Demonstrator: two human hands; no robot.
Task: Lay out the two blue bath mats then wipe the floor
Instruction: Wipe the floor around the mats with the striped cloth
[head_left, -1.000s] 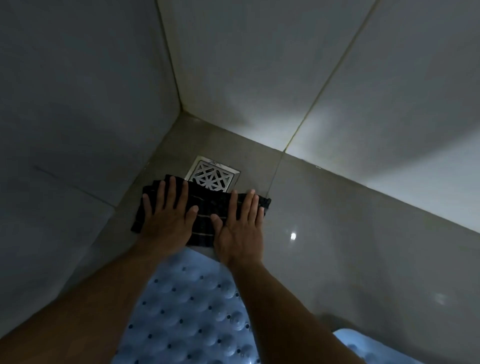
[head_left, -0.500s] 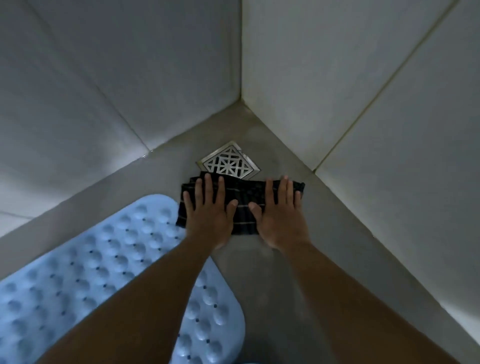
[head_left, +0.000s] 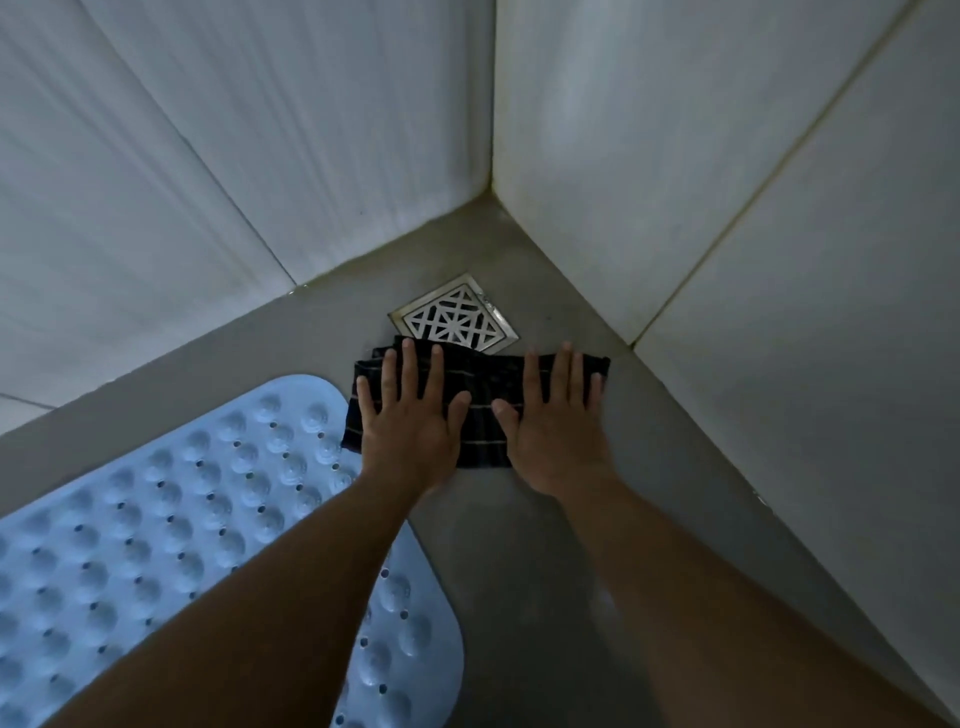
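A dark striped cloth (head_left: 485, 384) lies flat on the grey floor (head_left: 519, 571) just in front of the drain. My left hand (head_left: 410, 431) presses down on the cloth's left half, palm flat and fingers spread. My right hand (head_left: 558, 436) presses its right half the same way. One light blue bath mat (head_left: 156, 519) with bumps and small holes lies flat at the lower left, partly under my left forearm. Its rounded corner almost touches the cloth's left edge. Only this one mat is in view.
A square metal drain grate (head_left: 454, 317) sits in the floor corner right behind the cloth. Two white tiled walls (head_left: 727, 208) meet at that corner and close in the floor at left and right. Bare floor runs between the mat and the right wall.
The view has swung to the right, so the mat now lies at the left and the second mat has left the frame. Both hands stay flat on the cloth by the drain.
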